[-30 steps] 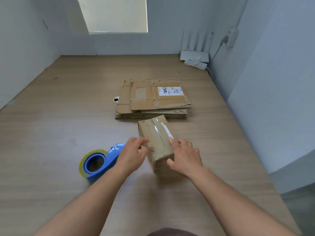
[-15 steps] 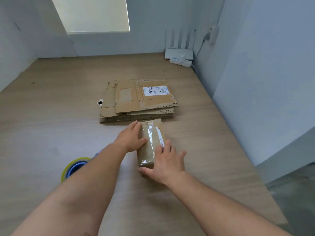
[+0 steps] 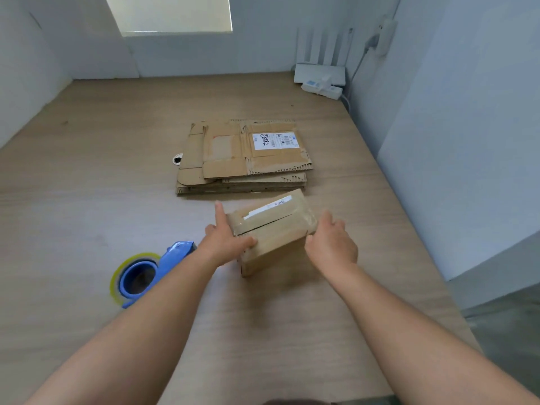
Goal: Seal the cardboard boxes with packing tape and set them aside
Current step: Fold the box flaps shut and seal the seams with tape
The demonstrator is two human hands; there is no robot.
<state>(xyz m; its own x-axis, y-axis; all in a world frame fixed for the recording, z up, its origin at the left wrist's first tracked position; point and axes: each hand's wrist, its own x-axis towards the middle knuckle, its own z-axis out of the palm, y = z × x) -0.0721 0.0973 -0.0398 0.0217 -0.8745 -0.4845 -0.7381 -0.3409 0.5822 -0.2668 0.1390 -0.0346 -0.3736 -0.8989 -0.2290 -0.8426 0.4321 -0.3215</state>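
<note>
Box (image 3: pixel 273 232): small, brown cardboard, near the middle of the wooden tabletop (image 3: pixel 87 185), lying at an angle with its long side running from near-left to far-right. Clear tape covers the top face. The centre seam shows as a dark line beneath it. A narrow white strip runs along the far top edge. Whether the underside rests fully on the tabletop cannot be determined.

Left hand (image 3: pixel 225 241): grasping the left end of the box. The thumb lies across the top face and the index finger points straight along the far-left corner.

Right hand (image 3: pixel 331 247): grasping the right end of the box, fingers curled round it. The fingertips are hidden behind the hand.

Tape dispenser (image 3: pixel 152 273): blue, with a roll of clear yellowish tape, lying on the tabletop to the left of the box, partly behind the left forearm. It is apart from both hands.

Flat cardboard (image 3: pixel 242 159): a stack of flattened boxes just beyond the box, not touching it. The top sheet carries a white label (image 3: pixel 274 140) with a barcode and handwritten marks. A small black-and-white item (image 3: pixel 177 159) lies at the stack's left edge and cannot be identified.

Far right corner: a white router (image 3: pixel 320 73) with upright antennas and, in front of it, a white power strip (image 3: pixel 321 87). A cable runs up the wall.
</note>
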